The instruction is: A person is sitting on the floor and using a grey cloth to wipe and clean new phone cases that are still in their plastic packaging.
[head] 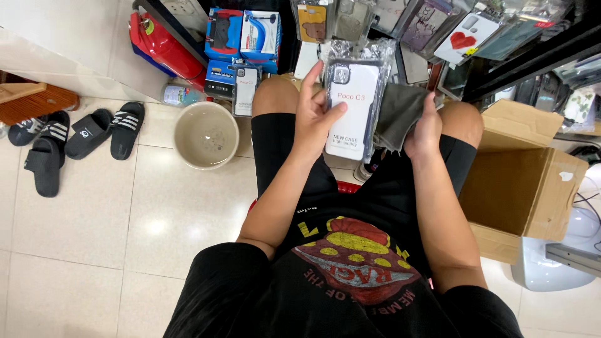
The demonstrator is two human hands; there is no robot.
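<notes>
The person is sitting on a red stool point(348, 186) and looking down at both hands, which are raised over the knees near the middle of the view. The left hand point(315, 119) is grasping a packaged phone case point(350, 107), a white card in a crinkled clear plastic sleeve, with the thumb lying across the front of the pack and the fingers stretching up along its left edge toward 12 o'clock. The pack is standing nearly upright between the two hands, its left edge touching the left hand and its right edge sitting just beside a grey cloth point(397, 114). The right hand point(424, 128), at 3 o'clock from the pack, is gripping that cloth, which is bunching against the pack's right side and hanging over the right thigh. At 12 o'clock from the hands, more packaged phone cases point(432, 25) are hanging in a row, one white with a red heart point(462, 39). At 9 o'clock from the left hand a round beige basin point(206, 135) is resting on the tiled floor point(81, 225), and farther out at 9 o'clock black sandals point(75, 139) are lying in a loose group. At 11 o'clock blue boxes point(243, 34) are stacking beside a red canister point(164, 42). At 3 o'clock from the right hand an open cardboard box point(523, 181) is standing close to the right knee.
</notes>
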